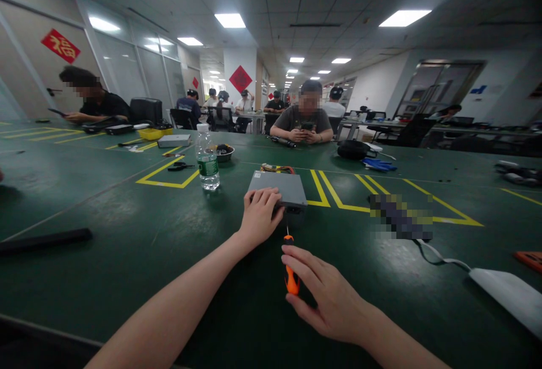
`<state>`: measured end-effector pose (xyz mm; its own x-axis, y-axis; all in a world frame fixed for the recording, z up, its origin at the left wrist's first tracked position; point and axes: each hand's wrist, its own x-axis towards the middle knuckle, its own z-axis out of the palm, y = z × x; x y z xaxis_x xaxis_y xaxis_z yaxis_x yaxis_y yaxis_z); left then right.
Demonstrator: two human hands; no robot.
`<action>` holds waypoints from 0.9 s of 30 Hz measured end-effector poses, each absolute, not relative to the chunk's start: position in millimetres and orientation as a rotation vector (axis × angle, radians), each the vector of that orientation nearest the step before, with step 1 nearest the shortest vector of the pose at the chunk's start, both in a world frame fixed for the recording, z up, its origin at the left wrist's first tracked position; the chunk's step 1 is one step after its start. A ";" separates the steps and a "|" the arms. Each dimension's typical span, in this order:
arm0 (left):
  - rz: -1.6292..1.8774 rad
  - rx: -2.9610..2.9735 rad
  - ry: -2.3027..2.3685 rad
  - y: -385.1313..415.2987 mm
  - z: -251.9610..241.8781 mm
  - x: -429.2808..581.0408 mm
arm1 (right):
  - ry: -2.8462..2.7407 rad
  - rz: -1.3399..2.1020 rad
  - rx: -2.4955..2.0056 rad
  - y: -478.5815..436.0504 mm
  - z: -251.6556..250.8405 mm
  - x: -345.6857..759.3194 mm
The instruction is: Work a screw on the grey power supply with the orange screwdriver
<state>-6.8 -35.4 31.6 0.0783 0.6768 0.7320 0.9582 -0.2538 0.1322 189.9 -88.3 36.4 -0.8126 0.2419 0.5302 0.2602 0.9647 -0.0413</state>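
A grey metal computer power supply unit (285,186) lies on the green table, its coloured cables (277,169) bunched at the far side. My left hand (262,213) grips its near left corner, fingers over the top and thumb at the front face. An orange and black screwdriver (292,279) points away from me, with its shaft reaching the unit's near side; whether the tip sits in a screw is too small to tell. The handle is held between the fingers and thumb of my right hand (324,290).
Left of the unit stands a water bottle (208,160), with a metal bowl (224,152) behind it. To the right are a pixelated dark object (400,216), a white adapter (508,295) with a cable and blue gloves (379,164). Across the table sits a person (302,117) holding a phone.
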 end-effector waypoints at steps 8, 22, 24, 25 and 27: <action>-0.996 -1.983 -1.620 -34.4 30.0 -7.4 | -2.431 -0.075 -0.299 -82.1 30.0 189.4; -1.000 -1.985 -1.621 -35.0 31.0 -7.1 | -2.452 -0.148 -0.277 -80.4 30.4 187.8; -1.002 -1.983 -1.623 -34.8 30.7 -7.0 | -2.438 -0.138 -0.266 -79.9 28.5 187.1; -1.005 -1.983 -1.623 -34.7 30.7 -6.9 | -2.447 -0.131 -0.271 -80.2 28.2 187.1; -1.013 -1.985 -1.621 -34.6 30.7 -6.7 | -2.465 -0.125 -0.284 -81.4 29.4 188.0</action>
<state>-6.7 -34.6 30.7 0.0732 0.6778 0.7316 0.9546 -0.2601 0.1455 188.0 -81.4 29.4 -0.7681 0.1725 0.6166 0.2340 0.9720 0.0196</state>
